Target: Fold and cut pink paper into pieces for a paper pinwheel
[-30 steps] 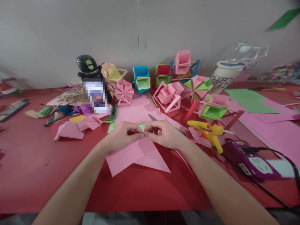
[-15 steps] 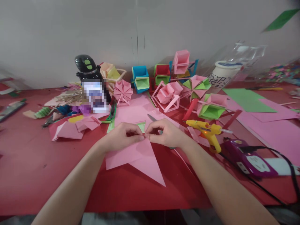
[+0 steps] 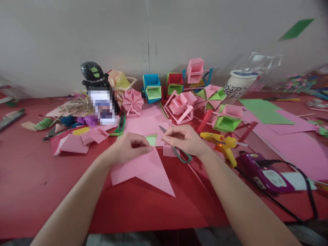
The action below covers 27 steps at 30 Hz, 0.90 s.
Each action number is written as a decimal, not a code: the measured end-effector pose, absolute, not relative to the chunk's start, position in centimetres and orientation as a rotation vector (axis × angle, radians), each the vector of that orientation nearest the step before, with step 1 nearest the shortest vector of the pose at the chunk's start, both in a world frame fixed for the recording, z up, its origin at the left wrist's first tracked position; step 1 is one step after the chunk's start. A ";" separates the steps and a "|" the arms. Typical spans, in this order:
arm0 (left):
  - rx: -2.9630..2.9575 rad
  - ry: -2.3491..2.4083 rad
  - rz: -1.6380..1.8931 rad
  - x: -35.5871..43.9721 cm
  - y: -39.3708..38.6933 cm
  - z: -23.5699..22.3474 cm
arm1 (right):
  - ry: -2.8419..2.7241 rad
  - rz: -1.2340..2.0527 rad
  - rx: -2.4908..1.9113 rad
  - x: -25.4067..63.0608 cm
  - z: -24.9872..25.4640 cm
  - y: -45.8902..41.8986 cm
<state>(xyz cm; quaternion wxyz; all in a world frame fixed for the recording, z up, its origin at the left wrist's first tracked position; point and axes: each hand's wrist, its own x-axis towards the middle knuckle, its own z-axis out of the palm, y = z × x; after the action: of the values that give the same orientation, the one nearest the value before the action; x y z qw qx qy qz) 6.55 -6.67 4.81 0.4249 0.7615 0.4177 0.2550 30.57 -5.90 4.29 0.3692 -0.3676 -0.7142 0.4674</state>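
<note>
My left hand (image 3: 130,147) pinches the upper edge of a folded pink paper (image 3: 143,169), its thumb and fingers closed near the top corner. The sheet's pointed corner reaches toward the front of the red table. Just right of the paper, my right hand (image 3: 185,138) hovers with fingers curled and the thumb against the index finger. Whether anything sits in that pinch is hidden. Under my right hand lie scissors (image 3: 185,158) with grey-green handles, their blade tip pointing up left. A small pink paper piece (image 3: 169,151) is beside them.
Folded paper lanterns (image 3: 151,89) line the back. To the right lie a yellow glue gun (image 3: 222,145), a purple power box (image 3: 266,174) with black cable, and green and pink sheets (image 3: 266,111). A phone (image 3: 104,107) leans on a black figure (image 3: 96,77) at left.
My right hand has let go of the pink paper and moved right, over the scissors. My left hand keeps its pinch on the paper. The whole view has shifted slightly.
</note>
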 end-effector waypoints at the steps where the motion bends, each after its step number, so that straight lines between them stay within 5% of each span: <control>1: 1.917 1.037 0.648 6.6 -6.7 4.7 | -1.865 1.223 -0.939 30.2 4.1 -6.0; 27: 1.949 1.101 0.676 5.6 -5.9 4.7 | -1.696 0.873 -0.970 32.4 5.0 -5.3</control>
<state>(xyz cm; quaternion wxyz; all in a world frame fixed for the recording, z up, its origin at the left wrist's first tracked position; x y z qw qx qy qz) 5.57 -5.88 4.71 0.3907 0.7672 0.4335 0.2662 32.41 -5.28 4.98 0.4803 -0.3976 -0.6951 0.3580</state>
